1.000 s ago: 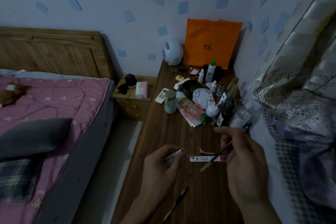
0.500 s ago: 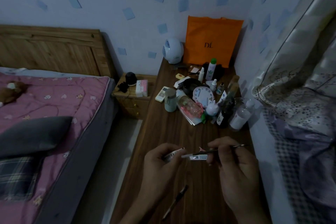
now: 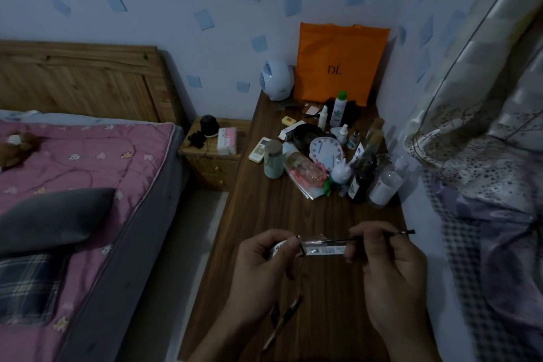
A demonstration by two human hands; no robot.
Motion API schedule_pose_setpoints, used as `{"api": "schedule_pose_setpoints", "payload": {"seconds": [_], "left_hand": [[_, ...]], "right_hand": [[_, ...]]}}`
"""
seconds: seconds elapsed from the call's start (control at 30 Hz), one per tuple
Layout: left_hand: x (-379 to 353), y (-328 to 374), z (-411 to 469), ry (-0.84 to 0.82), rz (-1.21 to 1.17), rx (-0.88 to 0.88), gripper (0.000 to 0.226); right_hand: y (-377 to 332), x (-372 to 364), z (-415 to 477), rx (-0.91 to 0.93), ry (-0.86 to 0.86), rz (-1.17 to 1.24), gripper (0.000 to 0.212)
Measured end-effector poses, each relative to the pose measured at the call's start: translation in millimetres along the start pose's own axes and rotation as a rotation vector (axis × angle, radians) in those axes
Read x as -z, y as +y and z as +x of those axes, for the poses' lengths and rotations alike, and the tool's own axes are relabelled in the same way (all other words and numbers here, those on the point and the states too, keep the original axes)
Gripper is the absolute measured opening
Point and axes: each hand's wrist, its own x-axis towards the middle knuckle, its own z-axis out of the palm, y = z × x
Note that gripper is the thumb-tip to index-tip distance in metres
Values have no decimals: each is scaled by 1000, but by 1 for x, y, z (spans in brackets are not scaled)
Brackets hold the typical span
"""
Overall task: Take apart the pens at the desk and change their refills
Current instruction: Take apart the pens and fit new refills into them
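Sec ago the refill [image 3: 407,232] was tilted & clear of the barrel [image 3: 277,250]. Now it's level above the counter [image 3: 323,303], tip at the barrel mouth. R hand [image 3: 393,267] fingers pinch the refill, L hand [image 3: 261,261] fingers grip the barrel. Looks like insertion's starting, can't tell how deep tho.

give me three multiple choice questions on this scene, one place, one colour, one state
1. Where is the orange bag? A. at the desk's far end B. on the bed C. on the nightstand
2. The quilt is A. green B. pink C. yellow
3. The right hand A. lies flat on the desk B. hangs empty C. pinches a thin refill
Answers: 1 A, it stands upright at the desk's back edge; 2 B, pink with small prints; 3 C, its fingers pinch the dark refill, aimed at the pen barrel the left hand holds.
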Motion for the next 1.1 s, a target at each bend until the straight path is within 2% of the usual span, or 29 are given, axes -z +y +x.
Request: {"api": "schedule_pose_setpoints", "payload": {"seconds": [0.17, 0.27, 0.57, 0.8, 1.0, 1.1], "left_hand": [[3, -1, -3, -63, -68, 1, 21], [6, -5, -4, -103, -22, -18, 23], [7, -2, -6, -94, 55, -94, 23], [8, 3, -8, -109, 25, -129, 23], [5, 6, -8, -84, 62, -169, 23], [4, 5, -8, -57, 81, -166, 26]], "right_hand": [[-1, 1, -1, -61, 38, 79, 45], [-4, 0, -2, -100, 51, 134, 47], [-12, -5, 0, -144, 57, 221, 46], [-14, -6, 0, -196, 52, 256, 47], [-11, -4, 0, -254, 70, 255, 23], [-13, -5, 1, -258, 81, 252, 22]]}}
